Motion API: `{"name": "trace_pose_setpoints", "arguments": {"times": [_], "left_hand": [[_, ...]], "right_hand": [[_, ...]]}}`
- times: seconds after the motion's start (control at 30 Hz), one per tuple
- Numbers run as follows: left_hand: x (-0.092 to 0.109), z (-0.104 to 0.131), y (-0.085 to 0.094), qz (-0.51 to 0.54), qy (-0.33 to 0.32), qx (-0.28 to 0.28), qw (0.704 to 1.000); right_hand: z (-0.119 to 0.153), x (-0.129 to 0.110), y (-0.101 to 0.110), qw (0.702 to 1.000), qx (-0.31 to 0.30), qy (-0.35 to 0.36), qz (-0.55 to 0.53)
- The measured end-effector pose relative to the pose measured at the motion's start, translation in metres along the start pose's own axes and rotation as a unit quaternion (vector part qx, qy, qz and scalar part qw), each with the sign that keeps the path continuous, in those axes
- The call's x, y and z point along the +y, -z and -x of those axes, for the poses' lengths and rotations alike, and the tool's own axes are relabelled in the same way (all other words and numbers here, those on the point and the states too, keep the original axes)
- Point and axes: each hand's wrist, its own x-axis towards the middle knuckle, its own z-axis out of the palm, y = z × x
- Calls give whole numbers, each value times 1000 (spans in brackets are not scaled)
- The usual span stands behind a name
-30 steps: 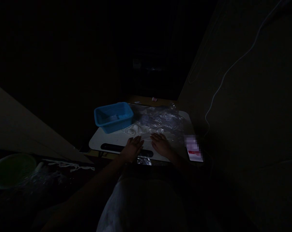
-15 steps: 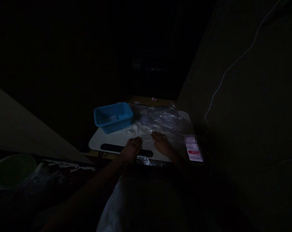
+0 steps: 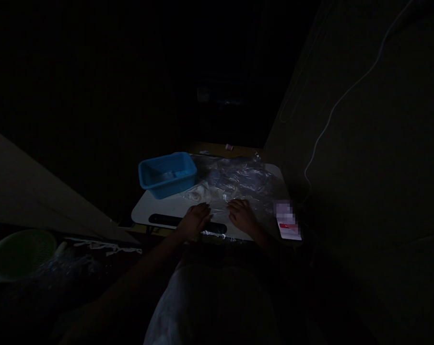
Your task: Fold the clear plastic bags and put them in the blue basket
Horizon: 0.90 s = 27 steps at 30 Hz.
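Note:
Clear crinkled plastic sheeting (image 3: 238,175) is spread over a small white table (image 3: 145,207) in dim light. My left hand (image 3: 197,218) rests palm down at its near edge, beside the dark slot in the tabletop, fingers stretched forward. To the right, my right hand (image 3: 241,214) lies on the plastic with slightly bent fingers apart. Between the hands is a strip of the plastic, and a shiny fold of it hangs at the front edge. Beyond my left hand sits a crumpled whitish bundle (image 3: 198,192); its kind is unclear.
A blue plastic basin (image 3: 173,184) stands at the table's left, with something pale inside. A lit phone (image 3: 288,223) lies at the right edge. A green basket (image 3: 22,254) is at lower left. A white cable (image 3: 332,112) runs along the right wall.
My right hand has drawn back slightly toward me, and its fingers are more bent. The shiny plastic at the table's front edge has shifted. My left hand stays nearly in place.

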Motion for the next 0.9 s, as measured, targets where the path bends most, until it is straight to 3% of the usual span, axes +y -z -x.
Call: {"name": "trace_pose_setpoints", "arguments": {"times": [0.27, 0.6, 0.9], "left_hand": [[1, -11, 7, 6, -5, -25, 1000], [-1, -13, -5, -88, -65, -58, 992], [-5, -11, -9, -92, -60, -49, 993]], "right_hand": [[0, 0, -1, 1000, 7, 5, -1], [-1, -4, 2, 1000, -19, -3, 2], [0, -3, 0, 1000, -21, -4, -1]]}}
